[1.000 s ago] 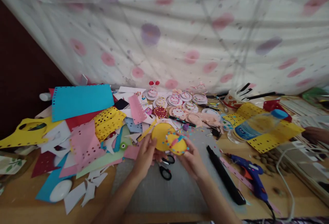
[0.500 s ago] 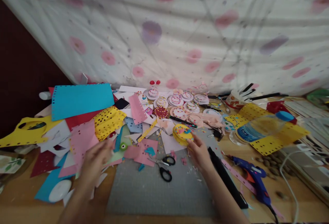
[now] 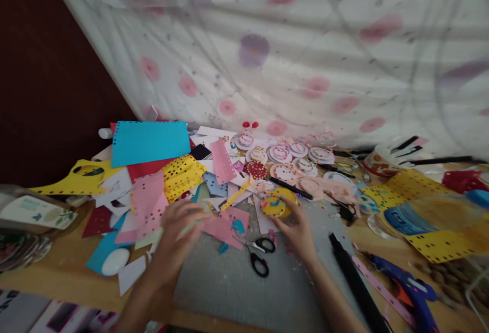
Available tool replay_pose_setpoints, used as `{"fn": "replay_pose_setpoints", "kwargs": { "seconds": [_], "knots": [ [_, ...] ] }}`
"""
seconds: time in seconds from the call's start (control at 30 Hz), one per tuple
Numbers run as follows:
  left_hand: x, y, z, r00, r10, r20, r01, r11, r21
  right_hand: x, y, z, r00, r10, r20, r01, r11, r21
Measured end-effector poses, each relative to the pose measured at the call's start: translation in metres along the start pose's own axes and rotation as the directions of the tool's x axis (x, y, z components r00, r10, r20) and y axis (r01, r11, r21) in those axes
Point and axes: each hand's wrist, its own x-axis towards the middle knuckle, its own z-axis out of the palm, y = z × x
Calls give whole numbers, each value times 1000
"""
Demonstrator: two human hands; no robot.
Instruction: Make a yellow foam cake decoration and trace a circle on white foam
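My right hand (image 3: 292, 223) has its fingers around the near right edge of a round yellow piece (image 3: 275, 202) dotted with colored bits, over the far part of a grey cutting mat (image 3: 244, 289). My left hand (image 3: 181, 228) is over the paper scraps left of the mat, blurred, with its fingers bent; something pale green shows by the fingertips, and whether it is held is unclear. Black-handled scissors (image 3: 260, 257) lie on the mat between the hands, beside a pink paper piece (image 3: 225, 222).
Several decorated paper discs (image 3: 280, 153) stand at the back. Colored paper, including a blue sheet (image 3: 151, 144), covers the left. At right are a black stick (image 3: 353, 279), a glue gun (image 3: 405, 279) and a plastic bottle (image 3: 428, 216).
The view has turned left, so the scene sits farther right. My left hand has come nearer the pink paper. My right hand's fingers now reach farther over the yellow piece.
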Motion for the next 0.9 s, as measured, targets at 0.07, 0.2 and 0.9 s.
{"fn": "replay_pose_setpoints", "kwargs": {
  "seconds": [0.07, 0.2, 0.9],
  "knots": [
    [5, -1, 42, 978, 77, 196, -83, 996, 25, -3, 0, -4, 999, -39, 27, 41, 997, -72],
    [13, -9, 84, 933, 102, 345, -94, 995, -41, -13, 8, -14, 1000, 11, 21, -11, 1000, 5],
    [-25, 38, 142, 530, 557, 639, -727, 687, 4, -55, -118, 8, 940, 45, 339, -280, 670, 687]
  ]
}}
